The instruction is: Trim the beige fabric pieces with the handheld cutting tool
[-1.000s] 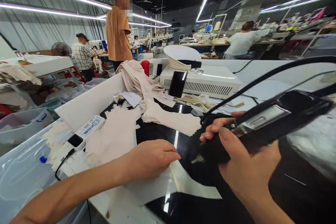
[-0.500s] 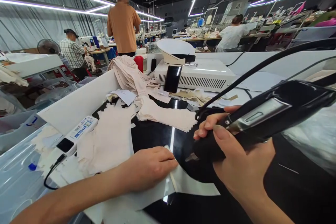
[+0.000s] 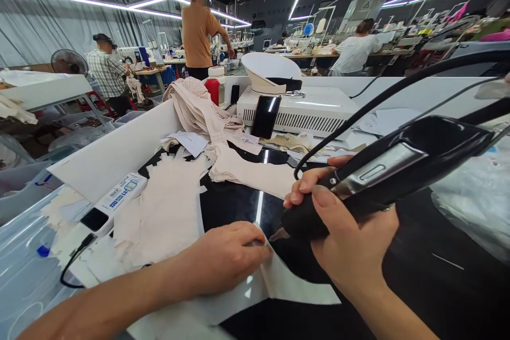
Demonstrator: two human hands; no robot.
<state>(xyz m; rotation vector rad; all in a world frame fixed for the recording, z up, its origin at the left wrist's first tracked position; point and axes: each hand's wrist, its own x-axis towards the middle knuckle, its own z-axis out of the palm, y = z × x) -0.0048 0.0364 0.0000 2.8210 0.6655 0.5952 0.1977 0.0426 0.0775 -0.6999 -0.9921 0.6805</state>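
Note:
My right hand [image 3: 354,239] is wrapped around a black corded hand tool [image 3: 382,170] with a silver lever on its side. The tool's narrow metal tip [image 3: 280,234] points left, just beside the fingers of my left hand [image 3: 227,255]. Those fingers are closed on the upper end of a thin, pale, curved fabric piece [image 3: 305,288], which spreads over the glossy black tabletop [image 3: 287,319]. What lies under the fingertips is partly hidden. To the left, stacked cream fabric pieces [image 3: 167,207] reach close to my left wrist.
Another cream stack [image 3: 255,170] lies ahead, with a bundle of fabric strips [image 3: 195,106] behind it. A phone [image 3: 265,117] leans on a vented white box [image 3: 303,109] topped by a white visor [image 3: 273,71]. A white device [image 3: 115,202] sits left, plastic bags [image 3: 474,196] right. Several people work beyond.
My right hand and the tool have moved slightly left, bringing the tip closer to my left fingers. The left hand keeps its grip on the fabric. A standing person behind has stretched out an arm.

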